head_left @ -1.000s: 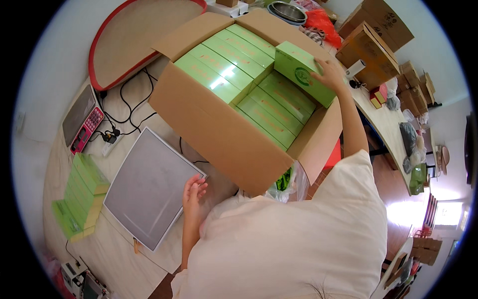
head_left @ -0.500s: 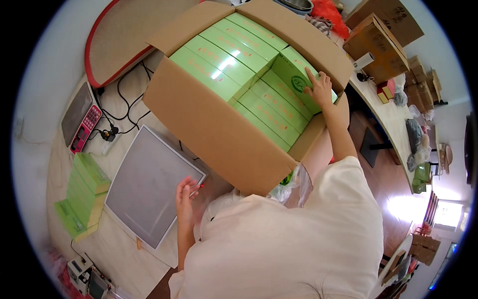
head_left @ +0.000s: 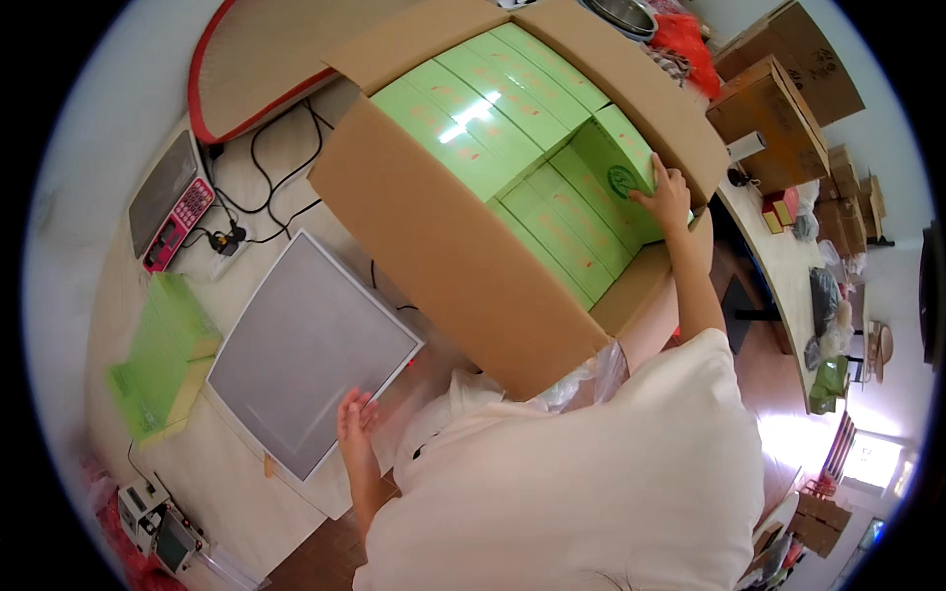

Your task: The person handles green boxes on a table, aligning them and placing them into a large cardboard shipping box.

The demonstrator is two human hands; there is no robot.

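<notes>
A large open carton (head_left: 424,256) stands in front of me, packed with light green boxes (head_left: 473,118). Its near right part holds a lower layer of green boxes (head_left: 557,231), with their tops showing. At the right end of the upper layer is one green box (head_left: 619,148) with a dark round mark on its side. My right hand (head_left: 670,205) grips this box's near edge, thumb against the side and fingers over the top. Beside the white-rimmed grey panel (head_left: 310,355), my left hand (head_left: 357,424) hangs open with nothing in it, fingers loosely spread.
More green boxes (head_left: 163,360) are stacked at the table's left. Behind them lies a scale with a pink keypad (head_left: 177,222), with black cables (head_left: 261,192) beside it. A red-rimmed board (head_left: 266,59) leans at the back. Brown cartons (head_left: 774,118) stand on the right-hand table.
The view has shifted, so the carton appears farther right. My right hand has drawn back from the box's top to its near edge. My left hand has moved lower along the panel's edge.
</notes>
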